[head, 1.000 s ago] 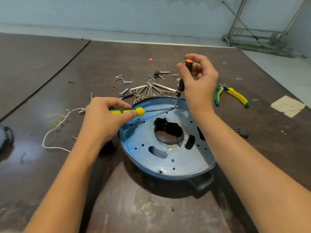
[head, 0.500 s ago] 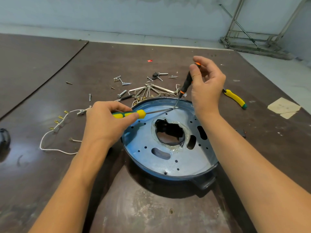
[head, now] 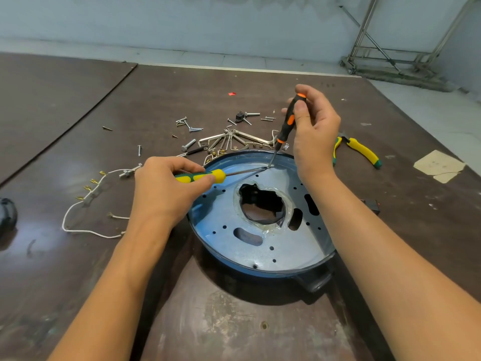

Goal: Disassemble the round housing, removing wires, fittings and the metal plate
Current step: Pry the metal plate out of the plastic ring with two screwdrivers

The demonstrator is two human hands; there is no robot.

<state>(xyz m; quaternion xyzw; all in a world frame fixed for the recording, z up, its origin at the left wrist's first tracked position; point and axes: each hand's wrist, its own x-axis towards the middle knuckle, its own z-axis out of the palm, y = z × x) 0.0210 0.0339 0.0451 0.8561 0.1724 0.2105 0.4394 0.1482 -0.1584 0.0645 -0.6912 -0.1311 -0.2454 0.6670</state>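
Note:
The round blue housing (head: 235,267) lies on the dark table with a perforated metal plate (head: 263,246) inside it, a ragged hole at the plate's middle. My left hand (head: 166,188) grips a yellow-green screwdriver (head: 200,176) held flat, its blade reaching the plate's far edge. My right hand (head: 315,131) holds a black-orange screwdriver (head: 287,123) nearly upright, tip down at the same spot by the far rim. A white wire (head: 86,201) with brass terminals lies to the left of the housing.
Several loose screws, bolts and metal clips (head: 229,139) are scattered just behind the housing. Yellow-green pliers (head: 361,151) lie to the right, with a paper scrap (head: 440,166) beyond. A small black part (head: 373,205) sits at the right, a dark object (head: 6,214) at the left edge.
My right hand has shifted its grip up the black-orange screwdriver, fingers loosening around the top. Both tips stay at the plate's far edge. The left hand has barely moved.

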